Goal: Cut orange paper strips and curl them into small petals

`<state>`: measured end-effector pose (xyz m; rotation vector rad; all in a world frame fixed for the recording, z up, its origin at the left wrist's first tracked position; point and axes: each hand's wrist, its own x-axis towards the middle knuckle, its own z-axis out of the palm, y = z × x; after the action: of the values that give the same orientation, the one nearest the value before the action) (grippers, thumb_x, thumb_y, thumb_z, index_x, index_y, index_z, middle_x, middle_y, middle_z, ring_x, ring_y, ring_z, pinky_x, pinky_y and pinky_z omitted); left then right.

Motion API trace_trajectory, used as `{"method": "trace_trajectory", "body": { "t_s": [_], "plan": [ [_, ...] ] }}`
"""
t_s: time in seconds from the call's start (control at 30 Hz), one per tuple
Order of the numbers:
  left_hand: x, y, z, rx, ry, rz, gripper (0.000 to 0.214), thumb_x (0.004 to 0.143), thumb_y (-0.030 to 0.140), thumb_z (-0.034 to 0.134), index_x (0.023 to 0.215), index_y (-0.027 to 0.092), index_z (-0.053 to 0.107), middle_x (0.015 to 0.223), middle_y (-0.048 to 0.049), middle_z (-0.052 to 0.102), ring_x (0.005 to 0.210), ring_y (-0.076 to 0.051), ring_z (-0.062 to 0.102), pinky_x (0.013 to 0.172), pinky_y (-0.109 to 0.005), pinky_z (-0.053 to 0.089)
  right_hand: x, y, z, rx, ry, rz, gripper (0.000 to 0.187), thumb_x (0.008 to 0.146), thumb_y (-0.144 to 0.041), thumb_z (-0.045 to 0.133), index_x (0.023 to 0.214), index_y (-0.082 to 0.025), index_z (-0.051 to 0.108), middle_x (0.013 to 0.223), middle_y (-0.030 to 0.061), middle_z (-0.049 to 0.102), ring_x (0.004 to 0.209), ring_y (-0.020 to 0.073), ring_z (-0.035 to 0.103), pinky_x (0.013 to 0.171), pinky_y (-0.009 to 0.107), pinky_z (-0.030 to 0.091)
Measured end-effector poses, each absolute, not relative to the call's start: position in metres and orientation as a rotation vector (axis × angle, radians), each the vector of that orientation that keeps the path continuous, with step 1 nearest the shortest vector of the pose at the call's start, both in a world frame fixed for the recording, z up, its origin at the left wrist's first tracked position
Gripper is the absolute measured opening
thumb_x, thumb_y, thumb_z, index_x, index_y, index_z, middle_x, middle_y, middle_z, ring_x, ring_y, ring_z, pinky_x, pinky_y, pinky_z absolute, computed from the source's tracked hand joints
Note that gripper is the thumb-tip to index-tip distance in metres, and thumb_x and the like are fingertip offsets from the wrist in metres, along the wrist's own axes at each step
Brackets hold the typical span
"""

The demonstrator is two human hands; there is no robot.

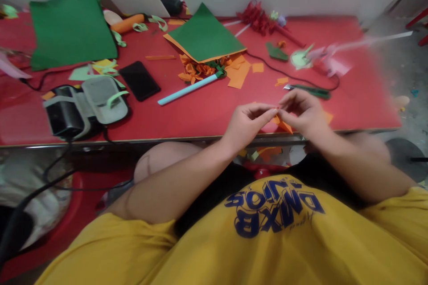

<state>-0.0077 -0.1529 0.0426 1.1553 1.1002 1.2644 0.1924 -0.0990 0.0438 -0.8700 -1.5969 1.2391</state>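
Observation:
My left hand (249, 122) and my right hand (302, 111) meet over the front edge of the red table (200, 111). Both pinch a small orange paper piece (283, 124), fingertips touching at its top. The paper hangs down between the hands in a folded point. Behind the hands lie orange paper scraps (239, 73) and an orange paper flower (197, 71) on a light blue stick (187, 90).
A green sheet on an orange one (205, 35) lies mid-table, with a larger green sheet (72, 24) at the far left. A black phone (139, 80), a grey pouch (100, 98), a black cable (301, 79), green-handled scissors (310, 91) and red paper flowers (257, 18) lie around.

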Motion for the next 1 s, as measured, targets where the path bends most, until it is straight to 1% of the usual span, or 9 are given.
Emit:
{"method": "trace_trajectory", "body": {
  "t_s": [0.13,0.2,0.27,0.33,0.57,0.7,0.83,0.93,1.0],
  "plan": [
    [-0.007,-0.151,0.041,1.113,1.091,1.272,0.036,0.089,0.058,0.105,0.099,0.023,0.097,0.103,-0.0081,0.094,0.095,-0.021,0.085,0.096,-0.035,0.068,0.194,-0.105,0.047,-0.813,-1.702,1.054,0.02,0.088,-0.033,0.093,0.099,-0.027,0.077,0.084,-0.0011,0.078,0.074,0.0173,0.072,0.074,0.034,0.064],
    [-0.007,-0.151,0.042,1.113,1.106,1.263,0.041,0.086,0.061,0.106,0.096,0.023,0.096,0.1,-0.008,0.093,0.093,-0.022,0.085,0.094,-0.035,0.068,0.194,-0.107,0.048,-0.795,-1.75,0.973,0.016,0.09,-0.03,0.09,0.1,-0.027,0.078,0.085,-0.0011,0.079,0.075,0.0177,0.073,0.076,0.035,0.064],
    [-0.007,-0.15,0.044,1.125,1.115,1.255,0.043,0.086,0.064,0.106,0.095,0.023,0.096,0.097,-0.0075,0.092,0.092,-0.022,0.084,0.094,-0.035,0.068,0.194,-0.107,0.048,-0.776,-1.758,0.956,0.015,0.09,-0.028,0.09,0.1,-0.027,0.079,0.086,-0.0009,0.079,0.075,0.0178,0.073,0.076,0.036,0.064],
    [-0.008,-0.15,0.046,1.139,1.122,1.26,0.043,0.089,0.065,0.104,0.094,0.023,0.095,0.095,-0.0068,0.091,0.09,-0.02,0.082,0.093,-0.035,0.067,0.193,-0.107,0.046,-0.759,-1.727,1.026,0.016,0.09,-0.027,0.091,0.101,-0.027,0.079,0.089,-0.0004,0.08,0.076,0.0179,0.073,0.076,0.035,0.064],
    [-0.013,-0.148,0.048,1.172,1.175,1.281,0.044,0.093,0.064,0.1,0.093,0.021,0.092,0.095,-0.0068,0.089,0.089,-0.019,0.078,0.089,-0.031,0.066,0.196,-0.097,0.048,-0.828,-1.561,1.309,0.025,0.086,-0.037,0.097,0.097,-0.026,0.077,0.091,0.0005,0.078,0.082,0.0181,0.072,0.077,0.033,0.062],
    [-0.013,-0.148,0.046,1.177,1.188,1.277,0.047,0.092,0.066,0.099,0.094,0.02,0.091,0.096,-0.0076,0.089,0.09,-0.02,0.078,0.088,-0.031,0.065,0.196,-0.093,0.049,-0.857,-1.534,1.346,0.028,0.083,-0.037,0.1,0.093,-0.025,0.076,0.089,-0.0002,0.076,0.081,0.017,0.07,0.077,0.033,0.06],
    [-0.012,-0.15,0.048,1.194,1.171,1.264,0.049,0.09,0.069,0.101,0.09,0.02,0.09,0.091,-0.0064,0.086,0.085,-0.019,0.074,0.084,-0.031,0.063,0.195,-0.094,0.049,-0.845,-1.534,1.368,0.03,0.083,-0.04,0.102,0.09,-0.025,0.078,0.087,-0.0002,0.076,0.08,0.0167,0.07,0.077,0.032,0.06],
    [-0.012,-0.152,0.051,1.224,1.147,1.235,0.046,0.089,0.064,0.104,0.085,0.021,0.088,0.085,-0.0044,0.083,0.079,-0.016,0.07,0.078,-0.029,0.059,0.194,-0.097,0.05,-0.837,-1.533,1.385,0.035,0.082,-0.044,0.107,0.088,-0.024,0.079,0.085,0.0001,0.077,0.079,0.0166,0.07,0.074,0.031,0.059],
    [-0.012,-0.152,0.052,1.227,1.142,1.212,0.044,0.087,0.06,0.106,0.082,0.021,0.087,0.081,-0.0032,0.081,0.075,-0.015,0.067,0.073,-0.028,0.056,0.192,-0.098,0.051,-0.824,-1.518,1.417,0.042,0.08,-0.05,0.111,0.087,-0.024,0.079,0.084,0.0001,0.077,0.078,0.0167,0.071,0.073,0.031,0.06]
  ]
}}
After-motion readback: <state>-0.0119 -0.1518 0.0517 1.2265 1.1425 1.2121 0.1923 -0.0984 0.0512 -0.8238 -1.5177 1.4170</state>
